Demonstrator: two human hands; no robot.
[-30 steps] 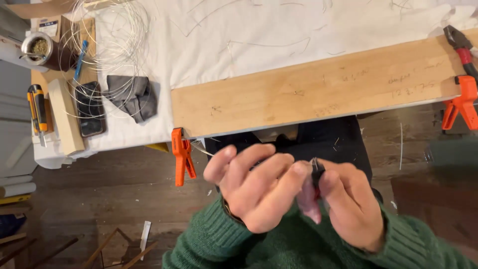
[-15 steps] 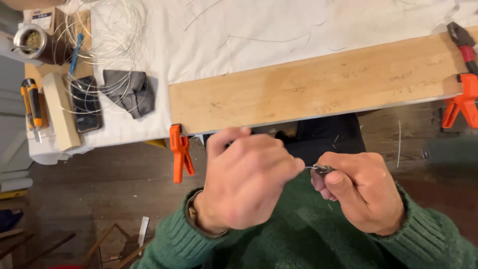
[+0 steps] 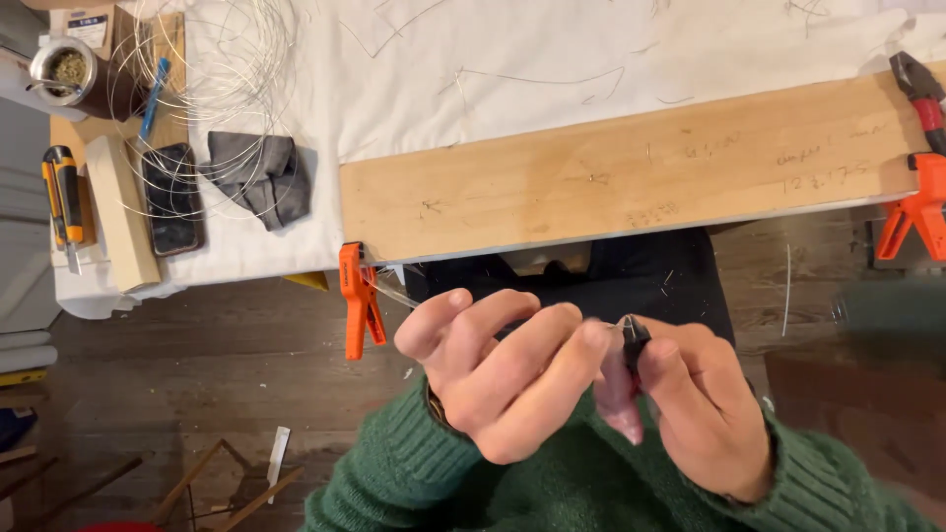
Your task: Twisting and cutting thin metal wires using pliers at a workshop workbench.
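Two hands meet below the bench edge: the right hand pinches a small dark tool, and the left hand closes its fingers on thin wire beside it. Since half a second ago, both hands sit slightly higher, the left knuckles turned outward.

Orange clamps, wooden board, grey cloth, phone.

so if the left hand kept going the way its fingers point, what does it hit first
Probably the small dark tool pinched in the right hand; the left hand fingertips already nearly meet it, though depth is unclear.
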